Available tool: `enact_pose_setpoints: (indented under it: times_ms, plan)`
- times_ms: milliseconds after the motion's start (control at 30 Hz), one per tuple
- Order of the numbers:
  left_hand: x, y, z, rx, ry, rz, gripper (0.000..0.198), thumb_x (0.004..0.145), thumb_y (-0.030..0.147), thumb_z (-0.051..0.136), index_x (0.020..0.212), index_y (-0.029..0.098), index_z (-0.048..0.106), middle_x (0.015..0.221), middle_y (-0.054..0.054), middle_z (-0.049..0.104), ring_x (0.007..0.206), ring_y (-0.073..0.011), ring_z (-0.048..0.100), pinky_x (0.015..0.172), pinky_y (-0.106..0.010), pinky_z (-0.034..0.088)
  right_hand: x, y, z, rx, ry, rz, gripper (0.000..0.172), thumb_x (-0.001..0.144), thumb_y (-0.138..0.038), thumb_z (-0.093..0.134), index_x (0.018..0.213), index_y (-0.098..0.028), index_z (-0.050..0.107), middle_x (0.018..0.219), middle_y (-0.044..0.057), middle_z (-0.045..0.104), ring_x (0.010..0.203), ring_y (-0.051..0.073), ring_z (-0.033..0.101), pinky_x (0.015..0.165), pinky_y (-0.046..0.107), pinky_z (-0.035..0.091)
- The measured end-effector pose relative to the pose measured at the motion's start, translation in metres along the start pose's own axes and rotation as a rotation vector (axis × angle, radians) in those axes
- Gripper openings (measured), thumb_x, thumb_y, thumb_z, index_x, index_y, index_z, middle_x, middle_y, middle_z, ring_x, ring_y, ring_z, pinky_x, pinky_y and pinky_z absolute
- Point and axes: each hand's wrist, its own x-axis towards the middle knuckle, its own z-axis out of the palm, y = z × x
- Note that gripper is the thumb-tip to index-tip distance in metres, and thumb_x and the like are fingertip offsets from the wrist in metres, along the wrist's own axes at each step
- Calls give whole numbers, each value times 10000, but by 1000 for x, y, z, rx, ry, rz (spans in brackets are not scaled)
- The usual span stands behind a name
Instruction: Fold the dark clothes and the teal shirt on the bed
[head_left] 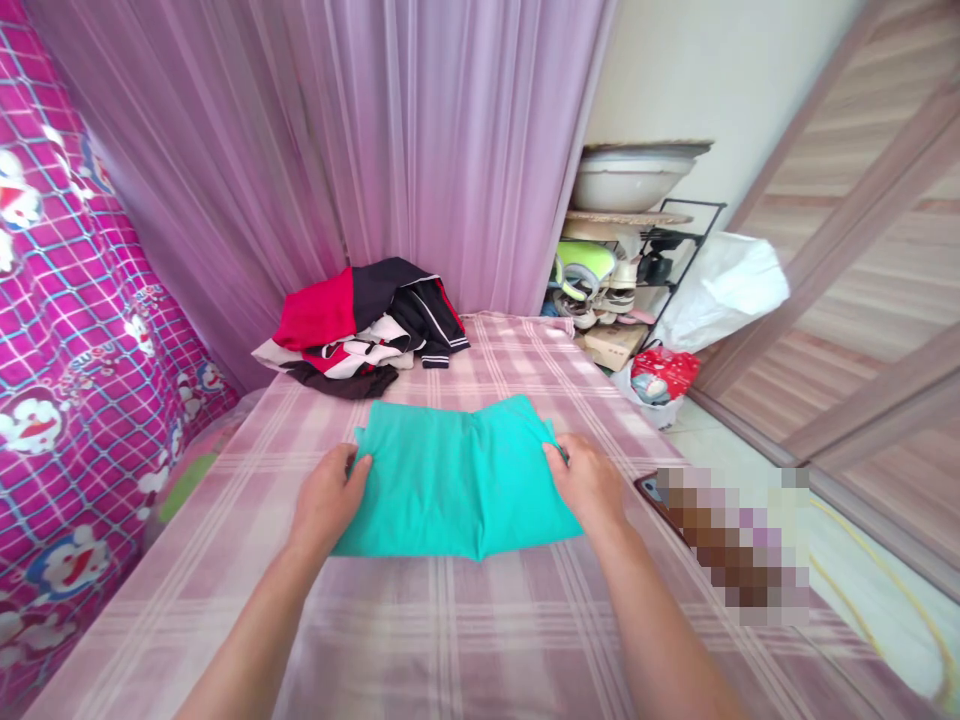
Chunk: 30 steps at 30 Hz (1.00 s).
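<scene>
A teal piece of cloth (442, 480), folded into a wide rectangle with a crease down its middle, is stretched between my two hands over the plaid-covered surface. My left hand (330, 492) grips its left edge, thumb on top and fingers curled behind. At the right edge, my right hand (589, 480) pinches the cloth the same way. The fingertips of both hands are mostly hidden by the fabric. Just beyond the cloth lies a heap of red, navy, white and dark clothes (367, 325).
Purple curtains (450, 150) hang behind the pink plaid cover (390, 640). A patterned magenta cloth (82, 400) hangs at left. Beyond the right edge stand a shoe rack (679, 290), a white bag (724, 290) and a red bag (671, 370). A pixelated patch covers the right edge.
</scene>
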Motion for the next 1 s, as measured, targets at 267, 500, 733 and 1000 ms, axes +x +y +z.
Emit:
enact_pose_setpoints:
  times_ms: [267,500,733,1000]
  plan:
    - [116,107,14,-120,202,233,227,878,359,472,978,200,600,976,-72,680,933,-233,640,791,-334,478,132,-4,-46,-58,183,21,299,976,-352,468,1078,-167,680,1076,125,678,960,247,624,778,330,438]
    - [227,173,56,-246,109,168,304,916,387,487,1108,179,598,1102,-111,700,1032,-236,652,848,-334,478,258,31,-57,-98,226,156,392,1010,-373,408,1194,-115,638,1164,201,653,1032,261,620,817,354,417]
    - [205,92,144,-224,-62,158,404,862,299,550,1235,145,571,1224,-157,680,1082,-248,660,930,-375,494,231,39,48,-90,47,132,439,970,-294,499,1369,-113,528,1352,207,570,1192,269,551,916,351,397]
    - [172,45,165,-272,-10,394,316,845,260,490,1077,196,694,1081,-76,744,1044,-222,663,993,-407,496,152,-14,133,-14,-4,80,463,952,-274,458,1396,-165,532,1482,170,474,1319,280,460,1072,424,316]
